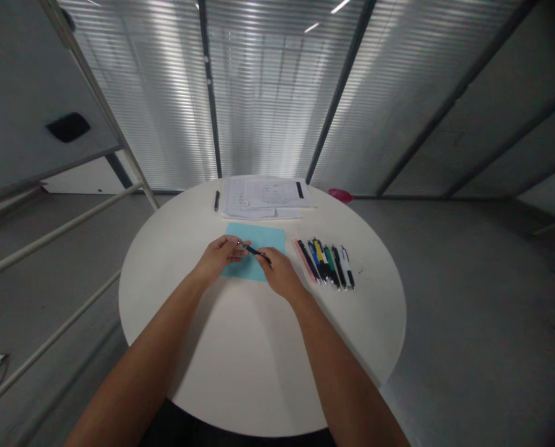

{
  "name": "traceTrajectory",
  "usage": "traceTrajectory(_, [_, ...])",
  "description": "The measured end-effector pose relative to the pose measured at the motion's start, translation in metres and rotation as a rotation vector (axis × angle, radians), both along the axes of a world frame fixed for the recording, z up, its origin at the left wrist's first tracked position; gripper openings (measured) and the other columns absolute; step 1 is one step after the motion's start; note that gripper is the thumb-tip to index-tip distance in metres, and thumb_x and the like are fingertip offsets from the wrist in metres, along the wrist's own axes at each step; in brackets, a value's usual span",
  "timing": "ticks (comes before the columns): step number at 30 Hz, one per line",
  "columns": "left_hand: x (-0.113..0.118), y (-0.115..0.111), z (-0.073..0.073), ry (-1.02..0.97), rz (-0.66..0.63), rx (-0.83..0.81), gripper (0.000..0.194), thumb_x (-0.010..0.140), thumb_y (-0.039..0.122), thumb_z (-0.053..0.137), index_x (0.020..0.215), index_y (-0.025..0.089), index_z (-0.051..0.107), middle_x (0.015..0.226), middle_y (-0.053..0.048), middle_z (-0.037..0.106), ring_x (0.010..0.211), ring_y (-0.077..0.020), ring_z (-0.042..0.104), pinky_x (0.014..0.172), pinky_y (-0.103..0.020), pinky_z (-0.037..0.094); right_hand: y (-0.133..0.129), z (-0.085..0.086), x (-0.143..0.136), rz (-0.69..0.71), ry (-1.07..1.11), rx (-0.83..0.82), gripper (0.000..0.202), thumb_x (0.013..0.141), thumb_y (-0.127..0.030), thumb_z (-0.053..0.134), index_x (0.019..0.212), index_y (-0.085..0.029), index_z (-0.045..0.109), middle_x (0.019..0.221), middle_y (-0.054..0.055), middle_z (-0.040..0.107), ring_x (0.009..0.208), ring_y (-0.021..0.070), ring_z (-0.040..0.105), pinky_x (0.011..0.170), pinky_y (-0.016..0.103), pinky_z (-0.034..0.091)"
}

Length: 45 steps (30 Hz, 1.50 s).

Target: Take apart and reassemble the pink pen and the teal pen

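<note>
A dark pen is held at a slant over a light blue sheet on the table. My right hand closes round its black barrel, with the rear end sticking out past the thumb. My left hand pinches a small silvery piece at the pen's front end; whether that piece is joined to the barrel I cannot tell. Just right of the sheet lies a row of several pens side by side, with black, blue, yellow, green and white barrels. A pink strip borders the row on its left.
Printed papers are stacked at the far side of the round white table. Left of them lies a single dark pen. A pink object shows beyond the far edge. White rails stand at the left.
</note>
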<state>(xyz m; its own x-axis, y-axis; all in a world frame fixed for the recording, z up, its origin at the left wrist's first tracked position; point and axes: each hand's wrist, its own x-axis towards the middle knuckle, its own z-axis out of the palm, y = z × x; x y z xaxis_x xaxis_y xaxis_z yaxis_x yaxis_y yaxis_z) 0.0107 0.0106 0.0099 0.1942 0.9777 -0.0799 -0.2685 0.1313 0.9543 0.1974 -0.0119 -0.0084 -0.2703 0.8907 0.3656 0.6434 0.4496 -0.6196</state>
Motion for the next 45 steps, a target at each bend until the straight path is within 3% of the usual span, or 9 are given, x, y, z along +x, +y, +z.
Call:
traceTrajectory(7, [0.0015, -0.0003, -0.0015, 0.099, 0.018, 0.033, 0.033, 0.073, 0.046, 0.069, 0.085, 0.018, 0.056, 0.112, -0.014, 0.068, 0.092, -0.0194, 0.065, 0.077, -0.033, 0.047, 0.0015, -0.0029, 0.0010, -0.028, -0.042, 0.002, 0.022, 0.095, -0.028, 0.043, 0.106, -0.019, 0.060, 0.100, 0.006, 0.063, 0.093, 0.0164, 0.058, 0.085, 0.028, 0.043])
traceTrajectory(23, [0.0095, -0.0024, -0.0036, 0.114, 0.013, 0.047, 0.033, 0.075, 0.046, 0.067, 0.084, 0.019, 0.049, 0.114, -0.014, 0.068, 0.096, -0.0219, 0.065, 0.075, -0.034, 0.049, 0.0003, 0.0002, -0.0006, -0.045, -0.062, 0.024, 0.019, 0.093, -0.025, 0.047, 0.106, -0.019, 0.060, 0.097, 0.006, 0.063, 0.093, 0.0173, 0.058, 0.085, 0.028, 0.043])
traceTrajectory(31, [0.0066, 0.0030, -0.0044, 0.164, 0.072, 0.034, 0.034, 0.072, 0.045, 0.069, 0.086, 0.016, 0.056, 0.100, -0.012, 0.071, 0.079, -0.0187, 0.066, 0.064, -0.029, 0.047, 0.0038, -0.0058, -0.0014, -0.044, 0.064, 0.013, 0.018, 0.088, -0.025, 0.051, 0.106, -0.021, 0.055, 0.101, 0.006, 0.063, 0.094, 0.0189, 0.059, 0.084, 0.032, 0.045])
traceTrajectory(45, [0.0037, 0.0056, -0.0085, -0.050, 0.058, 0.029, 0.034, 0.064, 0.036, 0.079, 0.087, 0.014, 0.069, 0.107, -0.013, 0.069, 0.083, -0.0173, 0.064, 0.074, -0.031, 0.048, -0.0004, -0.0023, -0.0027, -0.063, 0.080, 0.034, 0.012, 0.091, -0.028, 0.048, 0.098, -0.024, 0.056, 0.096, 0.003, 0.063, 0.091, 0.0186, 0.059, 0.080, 0.030, 0.044])
